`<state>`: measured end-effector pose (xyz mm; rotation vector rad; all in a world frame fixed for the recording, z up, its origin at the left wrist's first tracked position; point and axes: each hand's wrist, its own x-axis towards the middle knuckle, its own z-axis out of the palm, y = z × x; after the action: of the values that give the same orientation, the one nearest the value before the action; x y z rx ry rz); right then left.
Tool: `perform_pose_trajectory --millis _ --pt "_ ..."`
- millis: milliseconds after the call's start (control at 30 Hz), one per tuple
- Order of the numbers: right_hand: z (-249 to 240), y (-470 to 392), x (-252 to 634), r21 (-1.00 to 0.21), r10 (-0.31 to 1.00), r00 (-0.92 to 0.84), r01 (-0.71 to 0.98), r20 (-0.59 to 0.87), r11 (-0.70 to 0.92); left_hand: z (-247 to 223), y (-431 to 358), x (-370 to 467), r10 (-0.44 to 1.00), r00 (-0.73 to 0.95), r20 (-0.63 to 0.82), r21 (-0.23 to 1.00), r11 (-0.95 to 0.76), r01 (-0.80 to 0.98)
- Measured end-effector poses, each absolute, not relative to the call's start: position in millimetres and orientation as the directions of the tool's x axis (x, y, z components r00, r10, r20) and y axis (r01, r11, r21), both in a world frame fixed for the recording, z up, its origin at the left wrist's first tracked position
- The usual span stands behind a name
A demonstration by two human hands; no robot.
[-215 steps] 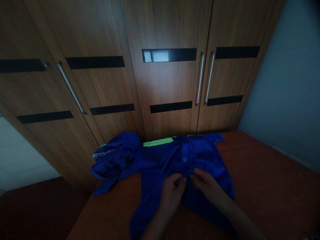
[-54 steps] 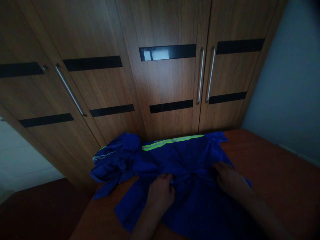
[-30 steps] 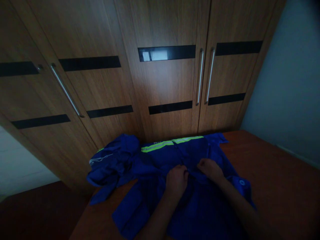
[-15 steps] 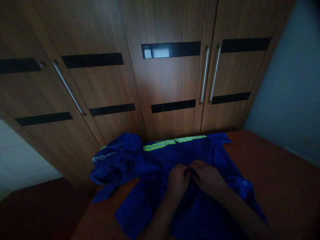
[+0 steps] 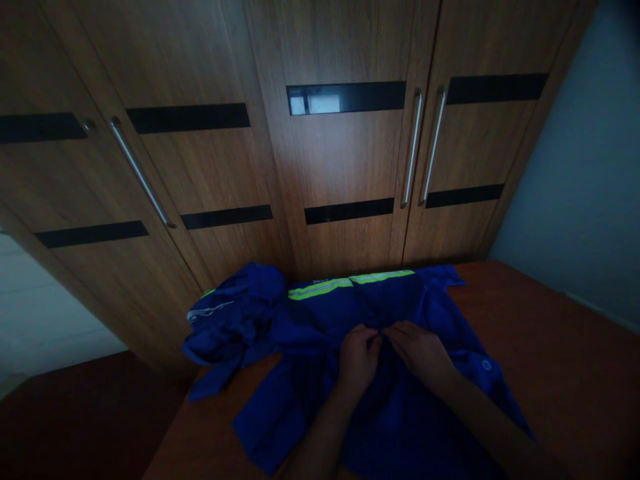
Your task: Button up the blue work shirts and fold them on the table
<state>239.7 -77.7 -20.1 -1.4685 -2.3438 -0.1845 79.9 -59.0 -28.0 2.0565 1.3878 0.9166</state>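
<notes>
A dark blue garment (image 5: 320,320) with a yellow-green and silver reflective stripe (image 5: 325,287) lies spread on a reddish-brown table. My left hand (image 5: 359,357) pinches the cloth near the garment's middle. Close beside it on the right, my right hand (image 5: 416,347) has its fingers pressed together on the same cloth, and the fingertips of both hands nearly meet. The small part between the fingertips is too dark to make out. A round button-like spot (image 5: 487,365) shows on the garment's right side.
At the garment's left lies a crumpled blue garment (image 5: 240,320). The table (image 5: 565,353) reaches to the right wall. Behind it stands a wooden wardrobe (image 5: 345,153) with black strips and long metal handles (image 5: 413,150).
The fingertips of my right hand have shifted slightly, and the gap between my hands looks a little smaller. The view has moved slightly. The garments lie as before.
</notes>
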Motion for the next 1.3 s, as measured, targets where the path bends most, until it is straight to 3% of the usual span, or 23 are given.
perform_pose_trajectory --millis 400,600,767,900,1067,1300 --pt "-25 -77 221 -0.089 0.895 -0.276 0.941 0.35 0.326 -33 -58 82 0.923 0.294 0.247 0.716 -0.378 0.587" --pt "-32 -68 220 -0.279 0.947 -0.103 0.941 0.304 0.191 -33 -56 81 0.926 0.305 0.223 0.724 -0.367 0.584" --pt "-48 -55 232 -0.531 0.951 0.087 0.843 0.297 0.088 -35 -58 82 0.926 0.299 0.233 0.736 -0.368 0.569" --pt "-50 -45 251 -0.724 0.912 0.165 0.667 0.374 0.176 -32 -55 79 0.925 0.231 0.302 0.815 -0.376 0.441" --pt "-14 -43 274 -0.814 0.784 0.373 0.513 0.496 0.271 -4 -48 60 0.906 -0.09 0.413 0.908 -0.402 0.12" --pt "31 -79 276 -0.808 0.712 0.411 0.44 0.569 0.391 36 -81 29 0.833 0.003 0.553 0.831 -0.553 0.063"
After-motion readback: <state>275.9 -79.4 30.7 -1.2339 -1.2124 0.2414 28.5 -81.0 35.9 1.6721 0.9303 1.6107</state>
